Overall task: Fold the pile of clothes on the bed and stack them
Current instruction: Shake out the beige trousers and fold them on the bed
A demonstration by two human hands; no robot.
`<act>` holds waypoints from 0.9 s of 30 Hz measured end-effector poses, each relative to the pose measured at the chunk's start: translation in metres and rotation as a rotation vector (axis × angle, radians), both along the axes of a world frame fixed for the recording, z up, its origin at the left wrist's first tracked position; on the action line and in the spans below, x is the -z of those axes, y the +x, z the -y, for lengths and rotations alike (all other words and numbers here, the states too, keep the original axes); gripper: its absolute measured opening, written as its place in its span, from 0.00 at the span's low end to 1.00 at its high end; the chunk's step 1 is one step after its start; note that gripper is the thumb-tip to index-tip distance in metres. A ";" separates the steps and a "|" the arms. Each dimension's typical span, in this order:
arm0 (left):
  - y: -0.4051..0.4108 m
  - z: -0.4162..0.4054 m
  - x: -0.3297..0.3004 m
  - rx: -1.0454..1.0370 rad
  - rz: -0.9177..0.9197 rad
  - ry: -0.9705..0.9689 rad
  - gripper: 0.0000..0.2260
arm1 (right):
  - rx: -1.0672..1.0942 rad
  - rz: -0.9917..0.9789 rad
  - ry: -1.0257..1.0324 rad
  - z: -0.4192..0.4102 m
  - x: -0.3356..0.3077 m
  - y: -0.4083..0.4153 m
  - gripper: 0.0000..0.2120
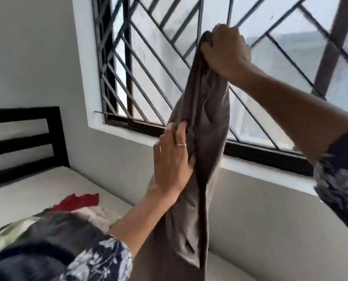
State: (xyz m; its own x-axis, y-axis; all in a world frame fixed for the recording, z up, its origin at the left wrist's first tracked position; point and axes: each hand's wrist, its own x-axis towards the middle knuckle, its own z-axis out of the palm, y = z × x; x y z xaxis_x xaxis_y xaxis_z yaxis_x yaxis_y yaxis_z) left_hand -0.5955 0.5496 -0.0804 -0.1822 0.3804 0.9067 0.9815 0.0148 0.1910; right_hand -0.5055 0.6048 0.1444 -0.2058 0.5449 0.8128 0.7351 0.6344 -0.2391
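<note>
A grey-brown garment (205,110) hangs lengthwise in the air in front of the window. My right hand (226,51) grips its top end in a fist, held high. My left hand (172,157) is lower down on the garment's left edge, fingertips curled into a fold of the cloth. The garment's lower part drops out of view at the bottom. On the bed (33,189) at the lower left lies the pile of clothes (53,224), with a red piece (78,201), a dark piece and a floral piece showing.
A barred window (148,63) with a white sill (260,169) fills the wall straight ahead. The dark wooden headboard (21,142) stands at the left. The bed runs along the wall under the window.
</note>
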 end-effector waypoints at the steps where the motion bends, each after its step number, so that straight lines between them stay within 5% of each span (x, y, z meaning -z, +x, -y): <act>1: 0.008 0.000 0.012 0.095 0.108 -0.054 0.39 | 0.004 0.006 -0.002 -0.006 0.016 0.012 0.18; 6: 0.019 -0.004 0.052 0.467 0.611 -0.435 0.37 | -0.051 -0.070 -0.085 -0.021 0.064 0.066 0.15; 12: 0.039 0.007 0.060 0.519 0.509 -0.708 0.25 | -0.102 -0.119 -0.116 -0.024 0.094 0.117 0.12; 14: 0.036 0.016 0.055 0.505 0.482 -0.744 0.11 | -0.110 -0.121 -0.133 -0.029 0.101 0.130 0.11; 17: 0.014 0.028 0.046 0.474 0.256 -0.674 0.13 | -0.079 -0.117 -0.148 -0.040 0.114 0.140 0.10; 19: -0.008 0.037 0.040 0.539 0.072 -0.586 0.26 | -0.050 -0.109 -0.147 -0.047 0.123 0.138 0.10; 23: -0.039 0.062 0.000 0.209 -0.803 -0.750 0.35 | 0.007 -0.120 -0.188 -0.041 0.126 0.125 0.15; 27: -0.027 0.063 -0.110 0.125 -0.624 -1.171 0.35 | -0.003 -0.171 -0.250 -0.020 0.110 0.136 0.12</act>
State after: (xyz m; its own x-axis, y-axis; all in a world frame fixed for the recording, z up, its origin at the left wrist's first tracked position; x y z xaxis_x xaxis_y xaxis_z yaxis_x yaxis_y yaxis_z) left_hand -0.6228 0.4862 0.0298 0.2342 0.9711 -0.0467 0.9059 -0.2354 -0.3521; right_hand -0.3695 0.6246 0.0345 -0.0796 0.7321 0.6765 0.6687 0.5425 -0.5084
